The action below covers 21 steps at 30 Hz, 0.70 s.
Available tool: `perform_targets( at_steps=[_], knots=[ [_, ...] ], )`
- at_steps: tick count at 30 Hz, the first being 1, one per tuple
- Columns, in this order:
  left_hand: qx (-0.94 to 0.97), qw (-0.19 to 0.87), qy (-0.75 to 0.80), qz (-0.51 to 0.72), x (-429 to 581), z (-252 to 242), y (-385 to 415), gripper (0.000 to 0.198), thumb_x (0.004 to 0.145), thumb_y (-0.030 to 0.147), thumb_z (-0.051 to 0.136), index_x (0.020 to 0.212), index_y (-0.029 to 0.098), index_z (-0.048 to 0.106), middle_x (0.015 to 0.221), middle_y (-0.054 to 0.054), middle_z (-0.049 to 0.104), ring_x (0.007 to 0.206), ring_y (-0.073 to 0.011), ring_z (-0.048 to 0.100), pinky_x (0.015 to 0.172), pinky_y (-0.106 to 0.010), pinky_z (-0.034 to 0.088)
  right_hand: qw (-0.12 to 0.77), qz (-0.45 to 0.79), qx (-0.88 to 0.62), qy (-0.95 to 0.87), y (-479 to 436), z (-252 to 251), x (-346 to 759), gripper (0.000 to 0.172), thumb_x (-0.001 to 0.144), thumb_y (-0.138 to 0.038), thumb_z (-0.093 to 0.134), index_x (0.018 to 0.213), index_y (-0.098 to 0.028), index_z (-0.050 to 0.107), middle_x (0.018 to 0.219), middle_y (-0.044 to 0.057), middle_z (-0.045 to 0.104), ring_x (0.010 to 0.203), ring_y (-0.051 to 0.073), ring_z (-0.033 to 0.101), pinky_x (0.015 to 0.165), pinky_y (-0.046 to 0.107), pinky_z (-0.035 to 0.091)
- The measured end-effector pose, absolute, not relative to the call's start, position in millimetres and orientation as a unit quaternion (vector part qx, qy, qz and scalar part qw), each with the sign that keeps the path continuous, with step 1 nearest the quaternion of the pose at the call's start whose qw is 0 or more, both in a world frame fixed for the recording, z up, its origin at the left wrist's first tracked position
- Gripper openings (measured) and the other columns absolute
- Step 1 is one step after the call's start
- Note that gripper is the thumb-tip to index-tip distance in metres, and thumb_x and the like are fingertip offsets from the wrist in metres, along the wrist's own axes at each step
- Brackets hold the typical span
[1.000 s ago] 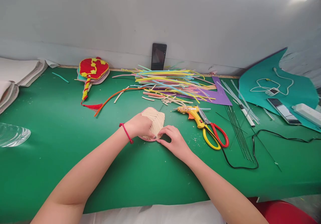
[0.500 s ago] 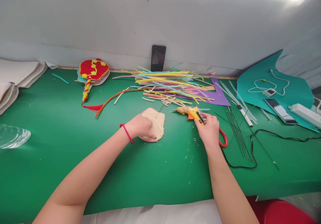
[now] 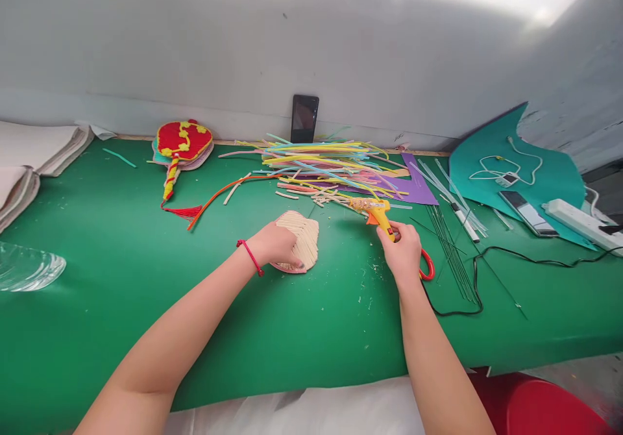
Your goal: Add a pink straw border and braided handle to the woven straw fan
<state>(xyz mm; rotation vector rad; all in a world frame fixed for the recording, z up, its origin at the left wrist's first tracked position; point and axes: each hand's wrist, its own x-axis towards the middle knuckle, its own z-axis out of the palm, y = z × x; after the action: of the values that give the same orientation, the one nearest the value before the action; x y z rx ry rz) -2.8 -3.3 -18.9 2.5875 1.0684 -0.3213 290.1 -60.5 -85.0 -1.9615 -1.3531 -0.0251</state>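
Left hand (image 3: 280, 243) presses cream ridged, pink-edged flat piece (image 3: 308, 240) mid-green desk (image 3: 302, 337), presumably steadying it; grip closure unclear. Right hand (image 3: 403, 252), grip wrapped round yellow plastic glue gun's (image 3: 380, 210) handle, right, likely for control.

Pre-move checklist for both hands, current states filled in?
1. Left hand on the cream ribbed piece: ok, resting over its left side.
2. Right hand on the glue gun handle: ok, fingers around it.
3. Gun tip apart from the cream scraps: cannot tell, they overlap in this view.
4. Scissors clear of right hand: cannot tell, mostly hidden behind it.
5. Black cord slack: ok, loosely bent on the table.
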Motion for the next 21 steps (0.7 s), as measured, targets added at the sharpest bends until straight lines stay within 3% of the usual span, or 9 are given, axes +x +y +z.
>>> perform_targets(
  at_steps=[8,12,15,18,21],
  knots=[
    [0.903,0.166,0.386,-0.089,-4.4,-19.9,-8.4,0.034,0.067,0.05,0.059,0.068,0.017,0.067,0.067,-0.008,0.067,0.073,-0.0247,0.06,0.07,-0.032,0.039,0.353,-0.042,-0.811,-0.465,-59.5,-87.8,303.1,0.037,0.077,-0.045,0.052,0.093,-0.014,0.066,0.088,0.011,0.058,0.084,0.025,0.052,0.077,0.039,0.041],
    [0.891,0.221,0.397,-0.004,-22.3,-13.7,-16.5,0.024,0.076,0.035,0.051,0.062,0.019,0.062,0.065,-0.004,0.064,0.067,-0.0195,0.057,0.068,-0.03,0.039,0.338,-0.079,-0.817,-0.461,-61.9,-75.8,293.5,0.051,0.08,-0.055,0.047,0.101,-0.013,0.065,0.099,0.016,0.056,0.092,0.029,0.05,0.077,0.041,0.041],
    [0.86,0.221,0.444,0.121,-45.5,-15.7,-19.6,0.022,0.083,0.029,0.042,0.076,0.02,0.062,0.085,-0.005,0.065,0.078,-0.019,0.058,0.069,-0.028,0.04,0.364,-0.11,-0.799,-0.466,-61.0,-57.5,277.4,0.053,0.082,-0.058,0.044,0.1,-0.013,0.065,0.103,0.018,0.056,0.094,0.029,0.051,0.08,0.042,0.041],
    [0.767,0.131,0.592,0.208,-65.0,-27.6,-18.9,0.025,0.086,0.029,0.038,0.079,0.018,0.06,0.087,-0.008,0.063,0.085,-0.0219,0.057,0.073,-0.032,0.041,0.391,0.029,-0.753,-0.528,-54.6,-42.1,252.0,0.043,0.082,-0.054,0.046,0.086,-0.017,0.066,0.086,0.011,0.064,0.073,0.022,0.057,0.074,0.038,0.045],
    [0.712,0.105,0.669,0.186,-73.7,-42.2,-17.9,0.027,0.087,0.033,0.039,0.079,0.018,0.06,0.088,-0.009,0.062,0.087,-0.0253,0.057,0.077,-0.037,0.041,0.38,0.191,-0.714,-0.556,-47.5,-40.8,222.2,0.036,0.082,-0.051,0.049,0.079,-0.02,0.065,0.063,0.005,0.065,0.056,0.019,0.058,0.062,0.035,0.048]
  ],
)
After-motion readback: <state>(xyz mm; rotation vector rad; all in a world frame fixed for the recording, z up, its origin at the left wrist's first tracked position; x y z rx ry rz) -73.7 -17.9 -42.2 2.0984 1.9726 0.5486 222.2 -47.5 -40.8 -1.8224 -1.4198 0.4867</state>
